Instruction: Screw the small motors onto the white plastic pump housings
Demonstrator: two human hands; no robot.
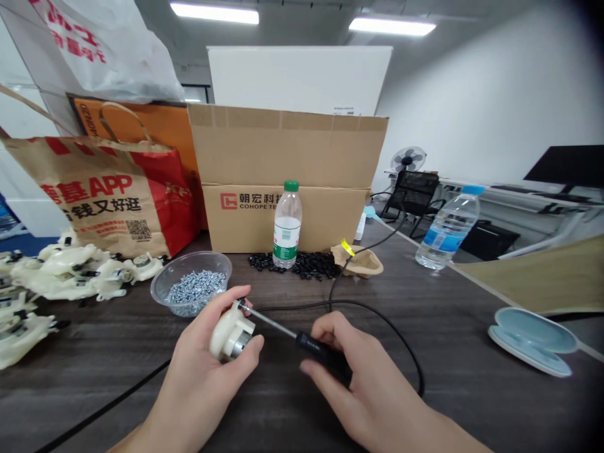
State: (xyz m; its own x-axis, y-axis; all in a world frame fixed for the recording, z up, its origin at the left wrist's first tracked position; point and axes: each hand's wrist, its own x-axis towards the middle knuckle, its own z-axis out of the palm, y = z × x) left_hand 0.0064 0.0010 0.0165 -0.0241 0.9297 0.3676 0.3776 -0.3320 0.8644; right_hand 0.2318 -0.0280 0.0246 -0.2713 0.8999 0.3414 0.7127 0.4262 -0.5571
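Note:
My left hand [207,365] is closed around a cream plastic part with a silver motor-like cylinder [231,336]. In my right hand [352,371] is a black-handled screwdriver [283,327], its shaft pointing up and left. The screwdriver's tip meets a small black piece [241,303] at the top of the cream part, by my left fingers. Whether a screw sits under the tip is too small to tell. Just behind my left hand stands a clear plastic bowl [163,292] of small silver screws [195,289].
Several cream plastic assemblies [75,267] lie piled at the left. Small black pieces [321,264] lie around a green-capped bottle [287,226] before a cardboard box [292,151]. A black cable [377,308] loops behind my hands. At right are a blue-capped bottle [448,229] and an opened pale-blue case [533,340].

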